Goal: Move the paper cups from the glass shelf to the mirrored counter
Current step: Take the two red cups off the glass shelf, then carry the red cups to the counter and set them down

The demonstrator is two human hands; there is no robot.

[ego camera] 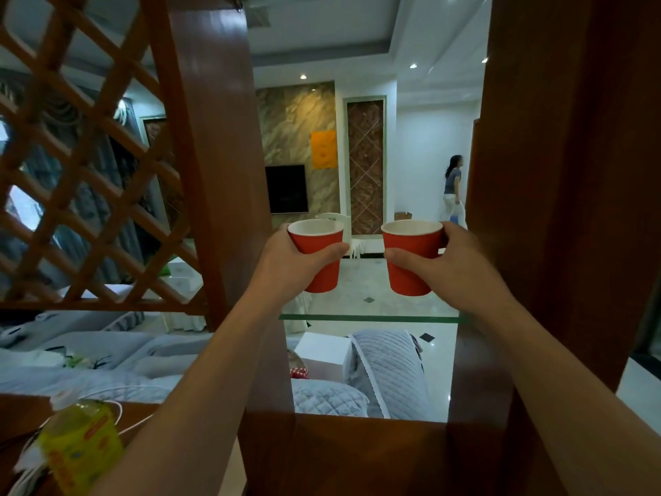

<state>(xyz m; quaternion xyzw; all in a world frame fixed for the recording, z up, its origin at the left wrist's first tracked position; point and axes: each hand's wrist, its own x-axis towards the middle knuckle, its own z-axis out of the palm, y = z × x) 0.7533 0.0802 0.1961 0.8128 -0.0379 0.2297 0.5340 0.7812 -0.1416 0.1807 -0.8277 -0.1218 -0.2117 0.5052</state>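
Observation:
Two red ribbed paper cups with white insides are upright over the glass shelf (368, 318), whose green front edge spans the gap between two wooden posts. My left hand (286, 266) is wrapped around the left cup (318, 245). The right cup (411, 252) is gripped by my right hand (450, 266). I cannot tell whether the cup bottoms touch the glass or hover just above it. The mirrored counter is not clearly in view.
A wooden lattice screen (89, 180) stands at the left and thick wooden posts (221, 173) flank the shelf. A yellow-labelled bottle (80, 449) lies at the lower left. Grey sofas (386, 370) sit below. A person (453, 191) walks far behind.

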